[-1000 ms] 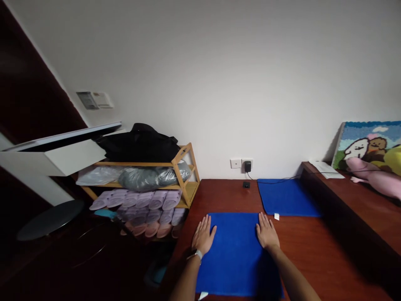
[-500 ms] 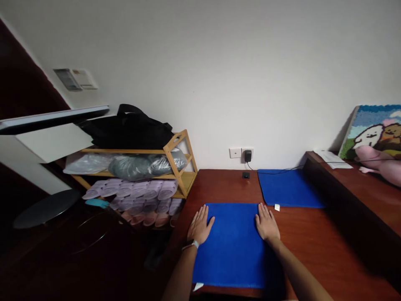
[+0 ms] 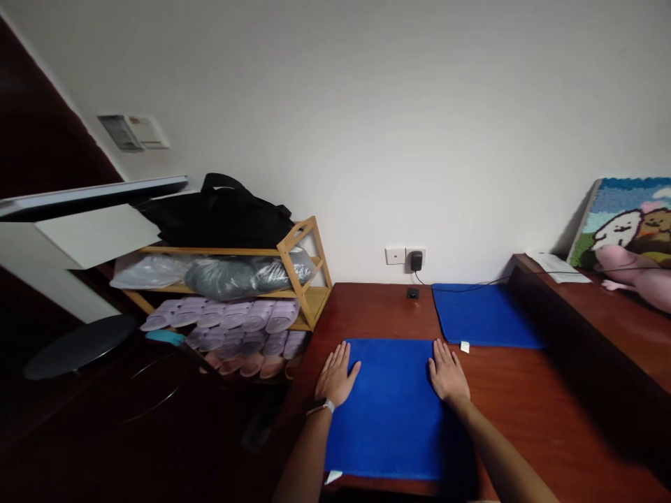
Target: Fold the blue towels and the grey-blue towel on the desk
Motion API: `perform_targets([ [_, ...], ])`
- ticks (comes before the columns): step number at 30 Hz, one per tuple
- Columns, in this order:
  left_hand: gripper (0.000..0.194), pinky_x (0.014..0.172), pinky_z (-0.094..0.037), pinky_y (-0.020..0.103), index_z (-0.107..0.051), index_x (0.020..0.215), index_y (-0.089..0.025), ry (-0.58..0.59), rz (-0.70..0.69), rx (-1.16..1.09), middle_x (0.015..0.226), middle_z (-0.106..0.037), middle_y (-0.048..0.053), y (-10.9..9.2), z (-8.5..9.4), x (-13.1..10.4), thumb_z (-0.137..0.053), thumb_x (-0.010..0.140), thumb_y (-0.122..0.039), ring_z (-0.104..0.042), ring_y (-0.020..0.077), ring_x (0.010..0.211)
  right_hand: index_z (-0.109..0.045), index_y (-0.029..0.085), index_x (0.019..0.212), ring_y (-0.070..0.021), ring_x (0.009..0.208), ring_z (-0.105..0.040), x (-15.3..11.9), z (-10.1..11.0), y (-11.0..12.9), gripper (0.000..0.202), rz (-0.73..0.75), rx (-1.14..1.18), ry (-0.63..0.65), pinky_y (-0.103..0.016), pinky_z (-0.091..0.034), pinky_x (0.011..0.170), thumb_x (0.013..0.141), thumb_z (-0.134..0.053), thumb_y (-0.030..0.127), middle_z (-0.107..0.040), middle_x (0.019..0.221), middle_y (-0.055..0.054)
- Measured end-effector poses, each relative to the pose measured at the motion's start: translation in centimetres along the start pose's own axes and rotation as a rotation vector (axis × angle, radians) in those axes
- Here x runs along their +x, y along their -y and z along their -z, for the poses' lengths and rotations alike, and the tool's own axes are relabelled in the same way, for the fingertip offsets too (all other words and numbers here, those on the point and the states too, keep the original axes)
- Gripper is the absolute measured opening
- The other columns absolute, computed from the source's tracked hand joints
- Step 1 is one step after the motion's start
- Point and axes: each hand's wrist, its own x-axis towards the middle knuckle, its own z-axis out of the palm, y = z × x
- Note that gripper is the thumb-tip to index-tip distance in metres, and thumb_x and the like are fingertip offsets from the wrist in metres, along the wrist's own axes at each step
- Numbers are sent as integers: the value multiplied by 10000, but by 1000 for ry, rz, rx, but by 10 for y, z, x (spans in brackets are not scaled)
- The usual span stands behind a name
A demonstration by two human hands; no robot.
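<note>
A blue cloth lies spread flat on the reddish-brown wooden table, with a white tag at its near left corner. My left hand rests open and flat on its left edge, thumb apart, a watch on the wrist. On the right edge my right hand also lies flat, its fingers stretched out. A second blue cloth is spread farther back on the right, its small white tag close to my right fingertips.
Left of the table stands a wooden rack with purple slippers, plastic-wrapped bundles and a black bag. A black plug sits in the wall socket. On a raised ledge at right are a pink plush toy, papers and a picture.
Both hands stay in place on the cloth's edges. The view has shifted very slightly, and the cloth looks unchanged.
</note>
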Motion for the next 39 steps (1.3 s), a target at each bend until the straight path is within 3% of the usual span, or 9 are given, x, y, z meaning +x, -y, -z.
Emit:
perform_targets([
  [20, 750, 1273, -202, 439, -241, 1632, -203, 74, 49, -9, 1706, -228, 87, 3, 0, 7, -249, 1021, -637, -227, 229, 1569, -164, 76, 1630, -185, 1582, -122, 2, -5, 0, 693, -2, 30, -11, -378, -69, 1277, 1026, -150, 414, -158, 1712, -65],
  [25, 728, 1273, -205, 419, -284, 1619, -205, 109, 79, -51, 1702, -232, 73, 2, 11, 8, -237, 1028, -627, -228, 215, 1567, -168, 77, 1631, -186, 1583, -118, 2, -6, -1, 697, 3, 44, -21, -376, -64, 1277, 1024, -155, 421, -160, 1711, -63],
  [29, 723, 1245, -284, 418, -347, 1595, -169, 114, 151, -69, 1685, -284, 92, -2, 24, 14, -225, 1033, -608, -321, 247, 1536, -171, 78, 1630, -189, 1584, -113, 2, -6, -2, 702, 6, 64, -29, -382, -69, 1277, 1023, -154, 428, -162, 1710, -67],
  [31, 713, 1241, -293, 437, -372, 1582, -133, 36, 157, -42, 1681, -295, 121, -17, 25, 19, -206, 1044, -570, -335, 276, 1529, -168, 75, 1629, -191, 1584, -115, 3, -6, -2, 702, 7, 68, -25, -385, -71, 1278, 1022, -152, 425, -160, 1710, -62],
  [34, 662, 1255, -275, 446, -424, 1560, -145, -96, 6, -17, 1649, -381, 119, -68, 10, 26, -165, 1063, -497, -345, 267, 1525, -173, 80, 1629, -188, 1584, -113, 4, -6, -2, 698, 6, 79, -23, -385, -71, 1280, 1021, -150, 420, -162, 1708, -55],
  [37, 624, 1260, -268, 463, -394, 1581, -228, -69, -247, -56, 1633, -423, 80, -136, -18, 30, -172, 1067, -504, -355, 239, 1521, -191, 75, 1627, -188, 1584, -111, 5, -7, -2, 685, 9, 72, -21, -383, -69, 1278, 1021, -147, 392, -171, 1706, -66],
  [39, 623, 1269, -245, 483, -350, 1601, -237, -27, -304, -83, 1656, -378, 82, -173, -35, 32, -160, 1068, -498, -304, 241, 1544, -198, 67, 1624, -192, 1584, -111, 5, -8, -3, 677, 15, 59, -11, -384, -73, 1277, 1019, -148, 365, -170, 1706, -73],
])
